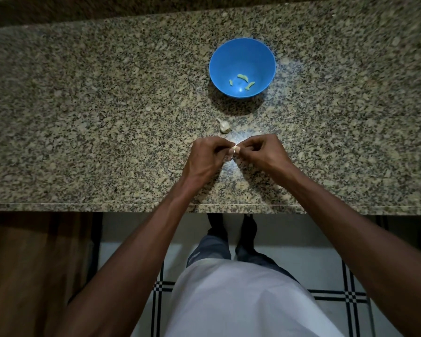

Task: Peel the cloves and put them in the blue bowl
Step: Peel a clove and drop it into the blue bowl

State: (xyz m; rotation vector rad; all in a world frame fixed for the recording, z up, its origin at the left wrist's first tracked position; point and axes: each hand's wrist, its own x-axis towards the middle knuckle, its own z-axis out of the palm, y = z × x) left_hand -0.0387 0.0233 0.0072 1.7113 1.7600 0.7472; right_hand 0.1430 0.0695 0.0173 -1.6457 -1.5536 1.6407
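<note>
Both my hands pinch one clove (236, 149) between them, left hand (208, 158) and right hand (263, 153) curled over the granite counter (83, 117). Three peeled cloves (243, 77) lie in the blue bowl (219, 59), beyond the garlic piece (224, 126).

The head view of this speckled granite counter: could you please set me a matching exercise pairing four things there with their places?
Things:
1. round blue plastic bowl
2. small pale peeled cloves
3. whitish unpeeled garlic piece
4. pale clove being peeled

Places:
A. pinched between both hands
B. inside the bowl
C. on the counter, far side of the hands
D. loose on the counter between bowl and hands

Pairs: 1-C, 2-B, 3-D, 4-A
</note>
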